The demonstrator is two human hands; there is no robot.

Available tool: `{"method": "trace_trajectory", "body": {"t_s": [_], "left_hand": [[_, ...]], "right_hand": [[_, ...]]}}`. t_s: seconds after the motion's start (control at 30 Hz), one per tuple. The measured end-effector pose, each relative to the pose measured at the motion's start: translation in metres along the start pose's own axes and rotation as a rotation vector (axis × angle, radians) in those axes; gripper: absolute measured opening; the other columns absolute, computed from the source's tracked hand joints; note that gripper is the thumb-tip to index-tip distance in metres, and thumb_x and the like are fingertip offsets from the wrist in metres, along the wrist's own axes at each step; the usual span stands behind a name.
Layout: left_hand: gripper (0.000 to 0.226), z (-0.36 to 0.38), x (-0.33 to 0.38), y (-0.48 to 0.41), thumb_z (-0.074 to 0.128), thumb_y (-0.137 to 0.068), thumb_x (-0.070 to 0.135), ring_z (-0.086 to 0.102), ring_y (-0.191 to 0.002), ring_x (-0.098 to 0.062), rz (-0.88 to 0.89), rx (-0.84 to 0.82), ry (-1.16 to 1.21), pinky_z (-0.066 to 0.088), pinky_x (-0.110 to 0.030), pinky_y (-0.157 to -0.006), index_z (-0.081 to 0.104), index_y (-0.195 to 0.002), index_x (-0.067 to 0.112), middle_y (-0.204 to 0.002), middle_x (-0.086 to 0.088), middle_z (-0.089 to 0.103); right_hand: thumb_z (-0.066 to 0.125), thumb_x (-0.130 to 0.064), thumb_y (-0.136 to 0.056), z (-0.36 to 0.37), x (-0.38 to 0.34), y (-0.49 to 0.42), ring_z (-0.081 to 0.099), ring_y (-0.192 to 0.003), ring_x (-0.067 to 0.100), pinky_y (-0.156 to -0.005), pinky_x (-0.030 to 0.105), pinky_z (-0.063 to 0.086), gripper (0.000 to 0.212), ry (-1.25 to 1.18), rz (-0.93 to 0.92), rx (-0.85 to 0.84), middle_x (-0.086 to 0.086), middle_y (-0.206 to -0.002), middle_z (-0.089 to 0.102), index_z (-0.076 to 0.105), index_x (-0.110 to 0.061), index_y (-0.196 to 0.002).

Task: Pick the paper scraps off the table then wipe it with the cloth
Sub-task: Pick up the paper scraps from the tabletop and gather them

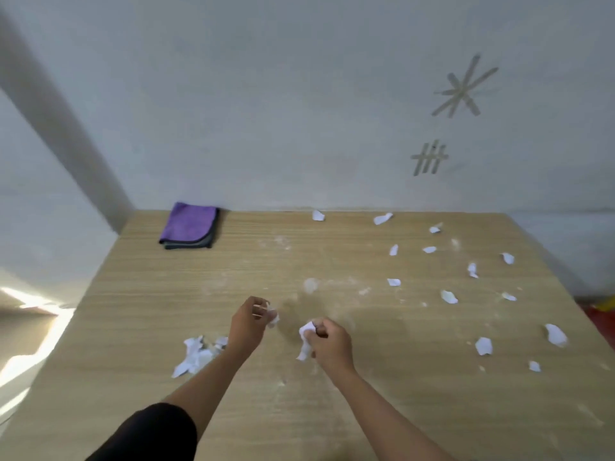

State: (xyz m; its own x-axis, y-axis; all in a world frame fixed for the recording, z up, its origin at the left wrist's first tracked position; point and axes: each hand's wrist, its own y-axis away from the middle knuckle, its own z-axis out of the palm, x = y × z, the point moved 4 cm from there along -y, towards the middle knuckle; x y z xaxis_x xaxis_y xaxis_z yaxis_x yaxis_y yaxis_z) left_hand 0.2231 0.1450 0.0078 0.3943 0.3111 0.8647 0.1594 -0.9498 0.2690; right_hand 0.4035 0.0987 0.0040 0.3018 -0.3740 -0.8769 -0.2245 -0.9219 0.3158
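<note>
A person's left hand (251,322) pinches a white scrap (273,319) at its fingertips above a wooden bench (149,311). The right hand (329,344) grips a crumpled paper wad (306,339), fingers curled round it. A pile (196,356) of torn paper lies just beside the left forearm. More scraps (449,297) are strewn across the bench's right half. A folded purple cloth (189,226) sits at the far left, against the wall (299,128), well apart from both hands.
</note>
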Motion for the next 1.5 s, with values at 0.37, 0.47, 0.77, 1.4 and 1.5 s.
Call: {"method": "trace_trajectory", "body": {"t_s": [0.37, 0.47, 0.77, 1.4, 1.5], "left_hand": [[0.016, -0.119, -0.070, -0.008, 0.071, -0.079, 0.016, 0.065, -0.083, -0.018, 0.001, -0.123, -0.159, 0.049, -0.025, -0.074, 0.064, -0.093, 0.023, -0.092, -0.003, 0.070], [0.031, -0.129, -0.078, -0.008, 0.076, -0.074, 0.019, 0.059, -0.099, -0.019, 0.028, -0.187, -0.189, 0.045, -0.022, -0.080, 0.063, -0.102, 0.022, -0.112, 0.002, 0.058], [0.099, -0.129, -0.104, 0.008, 0.082, -0.064, 0.031, 0.020, -0.122, -0.022, 0.170, -0.582, -0.665, 0.033, -0.024, -0.105, 0.021, -0.141, 0.017, -0.119, 0.001, 0.015], [0.021, -0.086, -0.043, -0.038, 0.053, -0.086, 0.008, 0.049, -0.095, -0.022, 0.404, -0.064, -0.487, 0.043, -0.031, -0.087, 0.062, -0.103, 0.017, -0.101, -0.002, 0.060], [0.015, -0.055, -0.020, -0.036, 0.055, -0.085, 0.006, 0.049, -0.081, -0.020, 0.473, -0.053, -0.464, 0.039, -0.028, -0.074, 0.063, -0.092, 0.016, -0.080, 0.003, 0.059]], "right_hand": [[0.054, -0.011, -0.084, 0.136, -0.039, 0.025, 0.055, -0.073, 0.010, -0.054, 0.006, 0.035, 0.013, 0.136, -0.101, -0.188, -0.008, -0.075, 0.061, 0.065, -0.018, -0.089], [0.053, -0.011, -0.086, 0.152, -0.039, 0.026, 0.056, -0.084, 0.009, -0.066, 0.011, 0.037, 0.019, 0.162, -0.048, -0.187, -0.005, -0.089, 0.062, 0.066, -0.014, -0.100], [0.039, -0.028, -0.089, 0.162, -0.026, 0.027, 0.048, -0.085, 0.025, -0.073, 0.027, 0.034, 0.016, 0.370, 0.276, -0.123, 0.017, -0.116, 0.053, 0.050, -0.017, -0.085], [0.040, -0.004, -0.089, 0.086, -0.027, -0.007, 0.047, -0.106, 0.028, -0.081, 0.028, 0.042, 0.027, 0.408, 0.102, 0.225, 0.015, -0.113, 0.055, 0.061, -0.008, -0.105], [0.045, -0.004, -0.087, 0.047, -0.020, -0.015, 0.040, -0.109, 0.030, -0.086, 0.032, 0.037, 0.029, 0.447, 0.061, 0.337, 0.015, -0.114, 0.052, 0.062, -0.008, -0.110]]}}
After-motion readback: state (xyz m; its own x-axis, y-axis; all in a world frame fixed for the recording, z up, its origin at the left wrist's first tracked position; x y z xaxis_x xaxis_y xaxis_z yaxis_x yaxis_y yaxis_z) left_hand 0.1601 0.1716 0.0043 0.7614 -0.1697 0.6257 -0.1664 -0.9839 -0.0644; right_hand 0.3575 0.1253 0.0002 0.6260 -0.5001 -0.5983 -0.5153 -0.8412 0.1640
